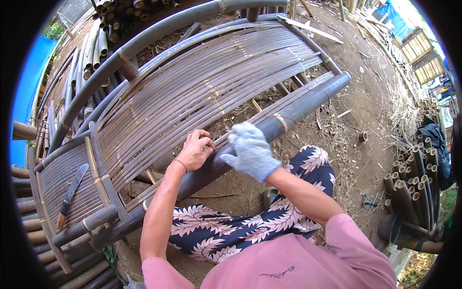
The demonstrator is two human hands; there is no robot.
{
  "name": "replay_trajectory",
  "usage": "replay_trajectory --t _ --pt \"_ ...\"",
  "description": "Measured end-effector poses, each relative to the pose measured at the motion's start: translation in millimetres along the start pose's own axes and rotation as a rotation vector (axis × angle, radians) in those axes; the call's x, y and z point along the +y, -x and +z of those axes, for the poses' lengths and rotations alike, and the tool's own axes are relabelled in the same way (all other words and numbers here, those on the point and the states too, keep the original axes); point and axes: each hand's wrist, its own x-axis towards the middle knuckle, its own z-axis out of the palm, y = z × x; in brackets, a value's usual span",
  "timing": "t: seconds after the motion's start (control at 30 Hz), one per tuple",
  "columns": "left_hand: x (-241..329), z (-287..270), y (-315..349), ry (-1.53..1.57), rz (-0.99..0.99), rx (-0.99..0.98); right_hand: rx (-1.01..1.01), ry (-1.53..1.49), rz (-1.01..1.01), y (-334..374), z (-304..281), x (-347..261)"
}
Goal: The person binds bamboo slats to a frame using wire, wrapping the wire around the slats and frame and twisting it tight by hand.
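Observation:
A large bamboo bench frame [308, 103] with a slatted surface [207, 82] lies across in front of me. My left hand [196, 150], bare with a thin cord at the wrist, has its fingers bent in at the inner edge of the thick front pole; what they pinch is hidden. Just right of it, my right hand [252, 150], in a grey-blue knit glove, is closed over the top of that dark pole, thumb toward the left hand. Its grip is hidden too. A thin reddish-brown strand [284, 117] shows by a pale binding on the pole.
A machete [73, 195] with a wooden handle lies on the slatted left end. Bamboo poles are stacked at back left [91, 53], and cut lengths [411, 188] stand at right. Shavings litter the dirt ground [356, 139]. A flat pale strip [310, 29] rests at the far corner.

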Motion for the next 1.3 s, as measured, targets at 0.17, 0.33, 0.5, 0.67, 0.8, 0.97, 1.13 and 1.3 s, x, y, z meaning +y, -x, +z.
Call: replay_trajectory --t 0.17,0.33,0.5,0.67,0.8,0.97,1.13,1.3 --pt "14 5 -2 -0.023 0.032 0.042 -0.244 0.110 0.075 -4 45 5" --pt "-2 -2 -1 -0.077 0.093 -0.017 -0.302 0.136 -0.393 -10 24 42" --pt "2 -6 -2 0.121 0.060 0.020 -0.276 -0.217 -0.319 -26 -46 78" --pt "26 -31 9 0.720 -0.172 0.506 -0.799 -0.818 0.474 -47 -132 86" --pt "-9 -20 35 0.095 -0.436 0.695 -0.414 -0.814 0.619 -70 -121 133" --pt "-10 -13 15 -0.068 -0.823 0.225 -0.291 0.239 0.234 -78 -16 151" --pt "-56 17 -5 0.043 -0.649 0.094 -0.737 0.018 -0.007 -80 125 48" --pt "-30 10 -28 0.345 -0.528 -0.026 -0.993 -0.149 -0.421 -93 187 98"
